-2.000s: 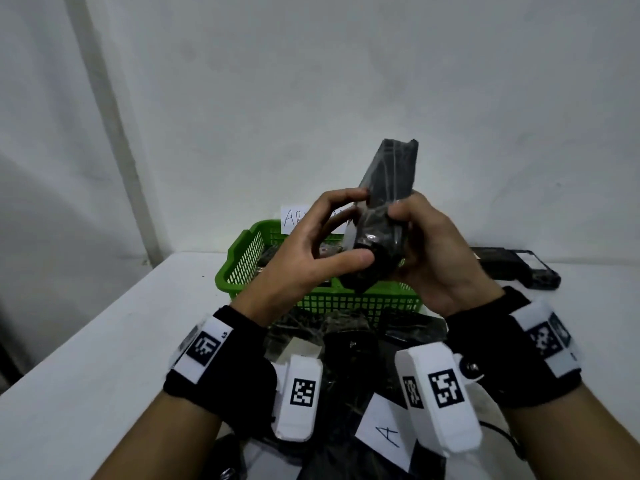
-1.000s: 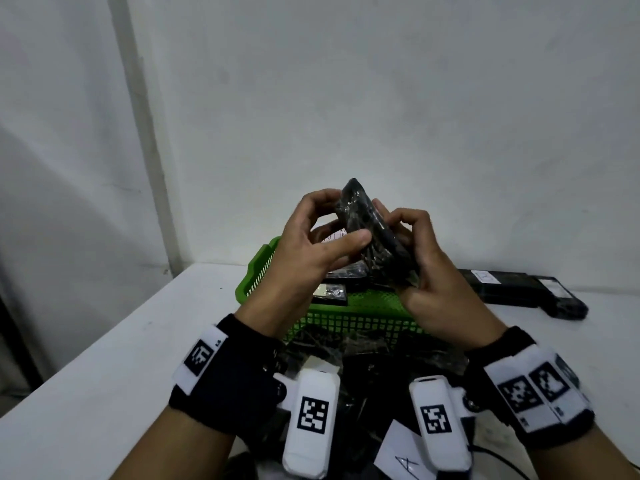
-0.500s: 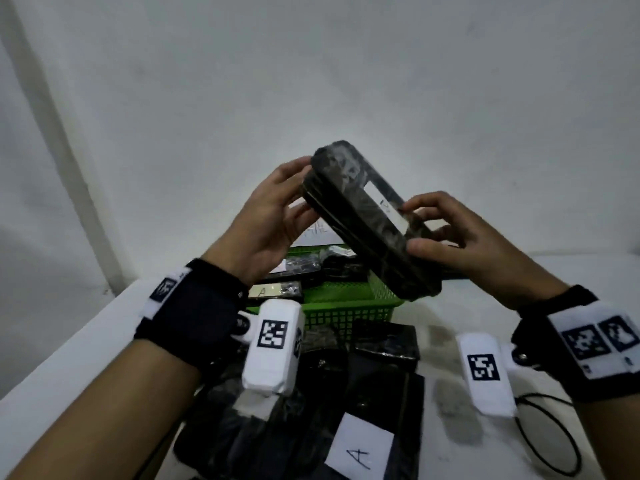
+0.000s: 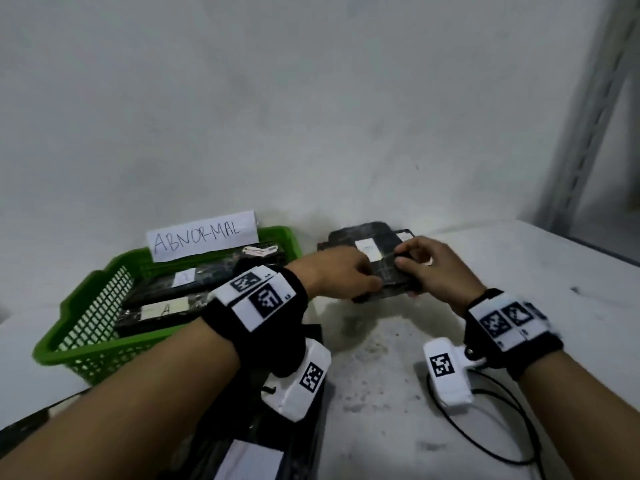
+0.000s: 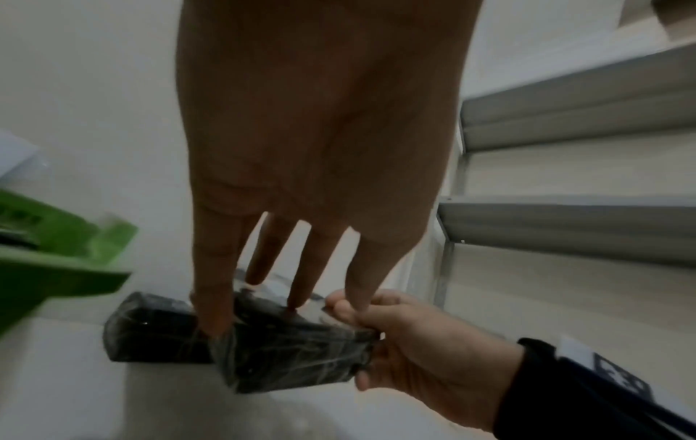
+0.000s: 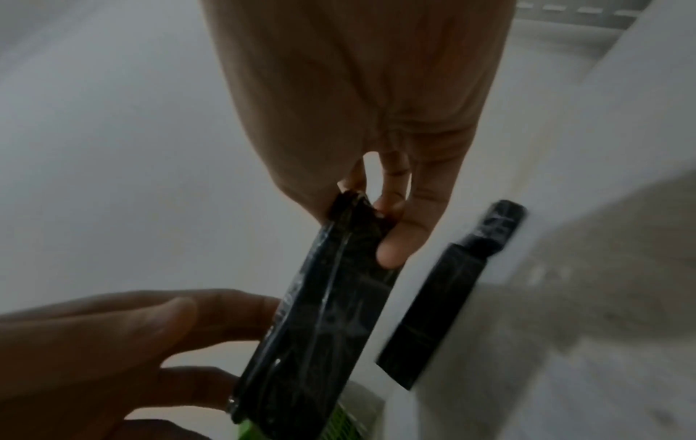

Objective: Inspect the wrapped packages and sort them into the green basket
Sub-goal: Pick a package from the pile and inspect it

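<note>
A black wrapped package (image 4: 389,277) is held low over the white table, just right of the green basket (image 4: 86,344). My left hand (image 4: 363,275) holds its left part, with the fingers (image 5: 214,309) reaching down onto its top. At the package's (image 5: 286,357) right end, my right hand (image 4: 405,261) pinches it between thumb and fingertips (image 6: 388,253). A second black package (image 6: 444,297) lies on the table beside the held one (image 6: 331,312). It also shows in the left wrist view, behind the held one, as a dark block (image 5: 150,336).
The basket carries a paper sign reading ABNORMAL (image 4: 204,237) and holds several dark labelled packages (image 4: 194,285). More black packages (image 4: 263,445) lie heaped at the table's near edge. A black cable (image 4: 502,427) loops at the right. A metal shelf frame (image 4: 588,133) stands far right.
Both hands have brought the package down from chest height to just above the table, right of the basket. The view has turned right and down.
</note>
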